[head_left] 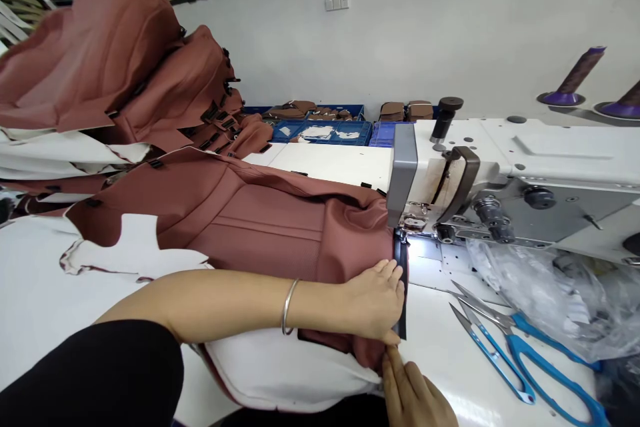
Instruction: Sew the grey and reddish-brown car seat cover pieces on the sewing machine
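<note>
A reddish-brown leather-like seat cover with a white backing lies across the table, its right edge under the sewing machine's presser foot. Along that edge runs a black strip. My left hand lies over the cover close to the foot, fingers curled at the strip and thumb pointing toward me. Nearer to me, my right hand has its fingers together at the cover's lower corner, touching my left thumb. Its fingertips pinch the edge there; part of the grip is hidden.
Blue-handled scissors and blue thread snips lie right of my hands, beside clear plastic bags. More brown covers are piled at the left. Blue crates stand behind the table, and thread cones top the machine.
</note>
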A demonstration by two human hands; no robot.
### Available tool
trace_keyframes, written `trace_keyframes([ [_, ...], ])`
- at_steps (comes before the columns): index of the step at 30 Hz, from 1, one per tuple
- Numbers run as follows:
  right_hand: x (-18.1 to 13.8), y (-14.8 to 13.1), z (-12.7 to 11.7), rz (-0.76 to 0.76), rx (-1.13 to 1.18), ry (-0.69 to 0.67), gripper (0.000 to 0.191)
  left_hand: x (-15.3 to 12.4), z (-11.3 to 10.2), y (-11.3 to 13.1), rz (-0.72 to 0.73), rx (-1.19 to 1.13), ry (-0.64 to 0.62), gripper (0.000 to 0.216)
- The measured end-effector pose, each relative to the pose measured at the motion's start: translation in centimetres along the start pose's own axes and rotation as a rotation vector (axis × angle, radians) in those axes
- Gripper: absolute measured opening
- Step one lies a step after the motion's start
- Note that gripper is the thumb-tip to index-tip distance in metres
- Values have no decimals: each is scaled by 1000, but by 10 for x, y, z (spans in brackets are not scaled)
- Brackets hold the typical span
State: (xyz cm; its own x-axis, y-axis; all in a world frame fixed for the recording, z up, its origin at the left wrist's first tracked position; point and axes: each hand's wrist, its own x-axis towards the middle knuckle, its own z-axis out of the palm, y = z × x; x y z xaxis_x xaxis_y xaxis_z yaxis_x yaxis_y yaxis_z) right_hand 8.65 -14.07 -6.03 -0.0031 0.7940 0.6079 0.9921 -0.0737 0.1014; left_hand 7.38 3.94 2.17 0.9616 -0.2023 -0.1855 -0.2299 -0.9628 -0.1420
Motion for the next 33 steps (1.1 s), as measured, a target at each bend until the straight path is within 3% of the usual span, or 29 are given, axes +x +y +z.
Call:
trace_keyframes([
  [14, 10, 9, 16, -62, -7, 8, 29, 12, 5, -10, -3, -106, -12, 88],
  [33, 41, 51, 15, -35, 13, -3, 33, 37, 10, -56, -22, -164, -8, 89],
])
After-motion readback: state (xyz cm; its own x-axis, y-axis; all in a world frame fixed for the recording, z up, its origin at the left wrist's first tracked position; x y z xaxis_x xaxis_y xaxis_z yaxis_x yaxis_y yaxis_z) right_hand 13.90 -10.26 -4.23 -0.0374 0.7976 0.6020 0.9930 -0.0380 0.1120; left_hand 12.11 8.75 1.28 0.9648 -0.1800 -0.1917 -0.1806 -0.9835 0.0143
